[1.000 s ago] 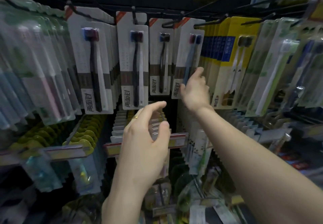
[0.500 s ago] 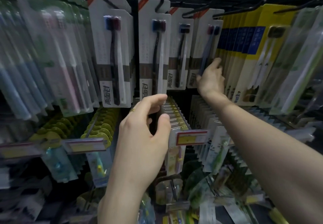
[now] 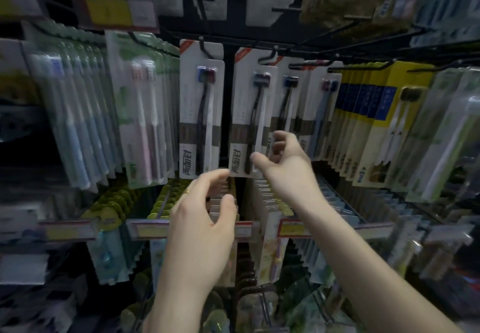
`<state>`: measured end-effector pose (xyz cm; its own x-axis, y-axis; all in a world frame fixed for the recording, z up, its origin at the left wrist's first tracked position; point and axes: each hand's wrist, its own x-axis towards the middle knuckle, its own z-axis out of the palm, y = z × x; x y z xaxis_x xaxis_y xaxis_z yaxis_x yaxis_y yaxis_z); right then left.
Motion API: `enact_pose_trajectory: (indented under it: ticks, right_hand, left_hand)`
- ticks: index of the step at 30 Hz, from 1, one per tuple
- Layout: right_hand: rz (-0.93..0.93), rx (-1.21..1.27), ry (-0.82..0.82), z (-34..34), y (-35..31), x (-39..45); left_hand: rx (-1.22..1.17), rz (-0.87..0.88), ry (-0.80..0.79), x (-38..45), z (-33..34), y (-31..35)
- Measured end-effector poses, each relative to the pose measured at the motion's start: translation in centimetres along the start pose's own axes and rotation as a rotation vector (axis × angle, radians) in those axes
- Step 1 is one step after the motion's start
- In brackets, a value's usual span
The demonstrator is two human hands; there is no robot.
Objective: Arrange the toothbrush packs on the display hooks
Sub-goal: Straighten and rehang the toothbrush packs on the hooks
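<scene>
Several columns of white toothbrush packs hang from black display hooks (image 3: pixel 268 55). The leftmost front pack (image 3: pixel 201 109) hangs free. My right hand (image 3: pixel 285 166) pinches the lower right corner of the second column's front pack (image 3: pixel 245 114), thumb on its face and fingers curled behind its right edge. My left hand (image 3: pixel 205 218) hovers just below these packs with thumb and fingers apart and nothing in it; its forefinger tip is near the held pack's bottom left corner. More white packs (image 3: pixel 322 106) hang to the right.
Clear packs with pink and blue brushes (image 3: pixel 140 114) crowd the left side, and yellow-and-blue packs (image 3: pixel 376 124) the right. Below runs a lower row of hooks with price tags (image 3: pixel 148 228) and packs sticking out toward me. Another hook row with a price label (image 3: pixel 117 7) hangs above.
My right hand has come left from the fourth white column to the second and closed on its front pack. The view has tilted upward. My left hand stays below the packs.
</scene>
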<state>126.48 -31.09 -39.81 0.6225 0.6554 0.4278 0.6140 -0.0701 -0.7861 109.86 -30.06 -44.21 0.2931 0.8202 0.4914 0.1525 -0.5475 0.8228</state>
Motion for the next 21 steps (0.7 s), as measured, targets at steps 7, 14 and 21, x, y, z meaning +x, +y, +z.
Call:
enact_pose_trajectory:
  ticks: [7, 14, 21]
  right_hand:
    - [0.095, -0.057, -0.006, 2.3, -0.6, 1.1]
    - [0.127, -0.029, 0.056, 3.2, -0.5, 0.9]
    - [0.119, 0.258, 0.022, 1.4, -0.3, -1.3]
  left_hand:
    - [0.040, -0.016, 0.023, 0.5, -0.9, -1.0]
    - [0.031, -0.011, 0.020, 0.5, -1.1, -1.5]
    - [0.034, 0.007, 0.028, 0.1, -1.4, -1.4]
